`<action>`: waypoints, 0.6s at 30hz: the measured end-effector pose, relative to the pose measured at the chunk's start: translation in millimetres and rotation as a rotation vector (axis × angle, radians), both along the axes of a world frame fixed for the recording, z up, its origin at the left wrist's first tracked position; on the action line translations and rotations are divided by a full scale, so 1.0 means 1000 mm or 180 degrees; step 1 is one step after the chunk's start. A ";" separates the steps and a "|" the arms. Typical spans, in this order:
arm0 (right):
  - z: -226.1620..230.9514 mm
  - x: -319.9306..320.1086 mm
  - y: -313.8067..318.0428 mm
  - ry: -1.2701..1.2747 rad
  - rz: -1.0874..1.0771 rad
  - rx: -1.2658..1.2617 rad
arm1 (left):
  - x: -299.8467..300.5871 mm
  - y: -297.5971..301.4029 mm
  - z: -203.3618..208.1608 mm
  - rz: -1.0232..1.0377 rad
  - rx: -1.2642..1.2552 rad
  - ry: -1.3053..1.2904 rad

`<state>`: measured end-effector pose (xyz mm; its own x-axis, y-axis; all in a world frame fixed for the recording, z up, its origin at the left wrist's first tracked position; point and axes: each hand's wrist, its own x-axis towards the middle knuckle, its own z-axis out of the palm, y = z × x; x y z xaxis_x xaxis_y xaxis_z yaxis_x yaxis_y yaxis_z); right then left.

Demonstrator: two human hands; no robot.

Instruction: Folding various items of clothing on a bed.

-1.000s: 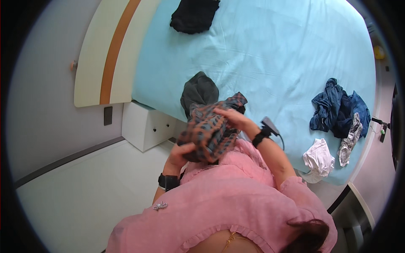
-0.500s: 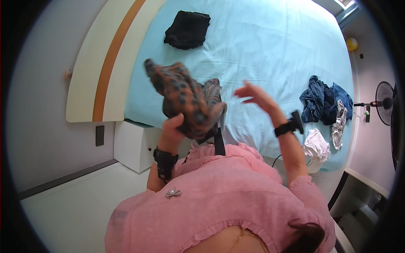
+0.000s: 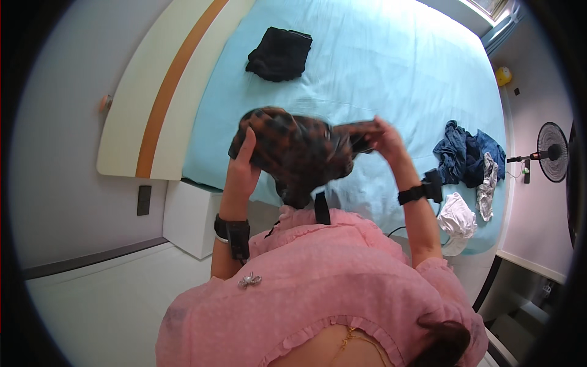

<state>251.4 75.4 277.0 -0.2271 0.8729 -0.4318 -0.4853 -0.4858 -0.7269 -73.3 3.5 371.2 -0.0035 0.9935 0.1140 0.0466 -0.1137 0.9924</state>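
Note:
A brown-and-black checked garment (image 3: 299, 147), bunched and slightly blurred, hangs in the air between my hands, above the near edge of the bed. My left hand (image 3: 243, 165) grips it at the left, with the thumb on top and the other fingers hidden behind the cloth. At the other end, my right hand (image 3: 388, 142) pinches a narrow stretched part of it. Folds hide whether this is a shirt or another kind of clothing.
A folded black garment (image 3: 279, 54) lies on the light blue bedsheet (image 3: 373, 73) toward the headboard (image 3: 131, 122). Crumpled dark blue clothes (image 3: 468, 156) and white clothes (image 3: 457, 217) are at the right. Beyond them stands a fan (image 3: 552, 151). A white cabinet (image 3: 189, 214) adjoins the headboard.
My right hand, empty and apart before, has taken hold of the checked garment's right end. The garment is now spread sideways between both hands; my left hand has risen slightly.

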 end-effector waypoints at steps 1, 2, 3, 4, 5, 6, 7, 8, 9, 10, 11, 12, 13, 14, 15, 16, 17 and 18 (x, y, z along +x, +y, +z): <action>0.032 0.008 0.006 -0.0062 -0.0181 0.0207 | 0.001 0.002 0.004 -0.0048 0.0094 -0.0264; 0.060 0.014 0.010 -0.0120 -0.0315 0.0451 | 0.009 0.003 0.020 -0.0078 0.0120 -0.0284; 0.083 0.019 0.012 -0.0181 -0.0448 0.0696 | 0.022 0.003 0.046 -0.0281 -0.0030 -0.1424; 0.102 0.021 0.012 -0.0126 -0.0406 0.0978 | 0.032 0.005 0.060 -0.0468 -0.0188 -0.2571; 0.115 0.019 0.010 -0.0156 -0.0405 0.1001 | 0.037 0.008 0.061 -0.0481 -0.0167 -0.2600; 0.126 0.014 0.004 -0.0374 -0.0159 0.1100 | 0.042 0.009 0.063 -0.0654 -0.0063 -0.2324; 0.134 0.008 -0.003 -0.0597 0.0081 0.1189 | 0.048 0.010 0.064 -0.0824 0.0034 -0.2048; 0.138 -0.001 -0.012 -0.1112 0.0387 0.1337 | 0.055 0.008 0.061 -0.0950 -0.0259 -0.1997; 0.140 -0.013 -0.024 -0.1158 0.0534 0.1893 | 0.063 0.006 0.055 -0.1009 -0.0390 -0.1700; 0.134 -0.023 -0.031 -0.1329 0.0749 0.2158 | 0.068 0.005 0.047 -0.1417 -0.0640 -0.1176; 0.134 -0.032 -0.042 -0.1482 0.0945 0.2226 | 0.076 0.002 0.042 -0.1537 -0.0485 -0.0902; 0.135 -0.046 -0.054 -0.1513 0.0792 0.2370 | 0.082 0.000 0.036 -0.1606 -0.0402 -0.0306; 0.129 -0.055 -0.059 -0.1901 0.0666 0.2734 | 0.086 -0.002 0.028 -0.1654 -0.0321 0.0302; 0.130 -0.062 -0.063 -0.2305 0.0432 0.2757 | 0.092 -0.002 0.015 -0.1627 0.0212 0.1066; 0.132 -0.069 -0.067 -0.2701 0.0197 0.2765 | 0.099 -0.003 0.010 -0.1576 0.0734 0.1830; 0.131 -0.076 -0.070 -0.2551 -0.0233 0.2530 | 0.106 -0.011 0.007 -0.1482 0.1042 0.1986; 0.126 -0.074 -0.068 -0.2545 -0.0207 0.2531 | 0.106 -0.012 0.008 -0.1462 0.1026 0.1983; 0.117 -0.070 -0.061 -0.2476 0.0047 0.2185 | 0.105 -0.011 0.008 -0.1722 0.0886 0.2034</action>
<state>180.9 14.7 394.1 -0.1110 0.9859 0.1255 0.2393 0.1491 -0.9594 32.0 -7.5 379.1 0.6065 0.7764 0.1714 0.4530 -0.5146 0.7280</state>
